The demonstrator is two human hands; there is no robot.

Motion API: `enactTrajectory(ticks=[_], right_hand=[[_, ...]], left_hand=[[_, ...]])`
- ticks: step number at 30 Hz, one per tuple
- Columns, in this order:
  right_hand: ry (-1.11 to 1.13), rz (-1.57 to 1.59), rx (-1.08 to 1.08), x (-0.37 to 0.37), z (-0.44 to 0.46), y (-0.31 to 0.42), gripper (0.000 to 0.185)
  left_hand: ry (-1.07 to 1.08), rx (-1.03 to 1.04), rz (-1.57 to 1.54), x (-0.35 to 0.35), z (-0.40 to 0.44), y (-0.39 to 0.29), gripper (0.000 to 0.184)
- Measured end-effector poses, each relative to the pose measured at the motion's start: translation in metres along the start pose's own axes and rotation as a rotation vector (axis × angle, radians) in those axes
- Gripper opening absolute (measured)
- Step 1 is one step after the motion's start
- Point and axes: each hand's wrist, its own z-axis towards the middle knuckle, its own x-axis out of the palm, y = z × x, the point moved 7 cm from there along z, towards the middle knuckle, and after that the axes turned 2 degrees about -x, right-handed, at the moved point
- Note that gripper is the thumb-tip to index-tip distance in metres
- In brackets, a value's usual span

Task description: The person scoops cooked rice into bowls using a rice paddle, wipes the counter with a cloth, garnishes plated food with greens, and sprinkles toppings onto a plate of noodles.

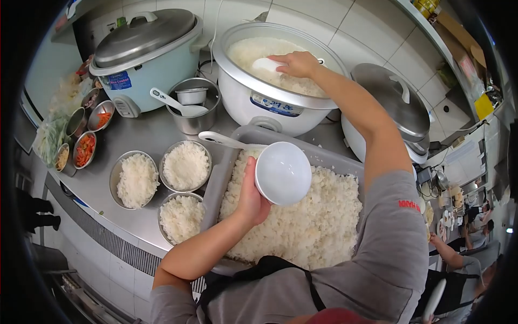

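My left hand (252,195) is closed on the side of a white bowl (284,174), whose inside faces up and has no rice in it. The bowl is above a grey tub (215,200) of cooked rice (302,229). Behind it a white rice paddle (224,140) rests across the tub's edge, its far end hidden. My right hand (297,63) reaches into the uncovered rice cooker (240,92). Its fingers grip a white rice paddle (265,66) at the surface of the cooked rice. The handle is mostly covered by the hand.
Metal bowls of rice (186,166) stand left of the tub. A metal pot (197,121) holds another paddle (181,105). Lidded cookers (145,59) (388,100) flank the uncovered one. Small bowls of chopped ingredients (84,150) sit far left. Other people (458,270) are at the right.
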Motion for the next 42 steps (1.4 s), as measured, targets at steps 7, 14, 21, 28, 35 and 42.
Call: enactTrajectory(ticks=[7, 14, 21, 28, 35, 42], right_hand=[[0.096, 0.210, -0.048, 0.019, -0.022, 0.013, 0.047], [0.051, 0.795, -0.127, 0.069, -0.019, -0.036, 0.045], [0.059, 0.892, 0.233, 0.018, -0.047, -0.070, 0.025], [-0.225, 0.420, 0.214, -0.079, -0.045, -0.081, 0.045], [-0.239, -0.210, 0.221, -0.043, -0.053, -0.072, 0.047], [0.026, -0.206, -0.016, 0.000, -0.067, -0.039, 0.043]], left_hand=[[-0.001, -0.006, 0.044, 0.001, 0.000, -0.001, 0.058], [-0.038, 0.012, 0.010, 0.015, 0.007, -0.025, 0.060], [0.032, 0.400, 0.298, 0.065, 0.093, -0.154, 0.057], [-0.164, 0.301, 0.263, 0.078, 0.206, -0.150, 0.054], [-0.215, 0.271, 0.267, 0.068, 0.228, -0.149, 0.064], [-0.147, 0.314, 0.269, 0.073, 0.210, -0.178, 0.062]])
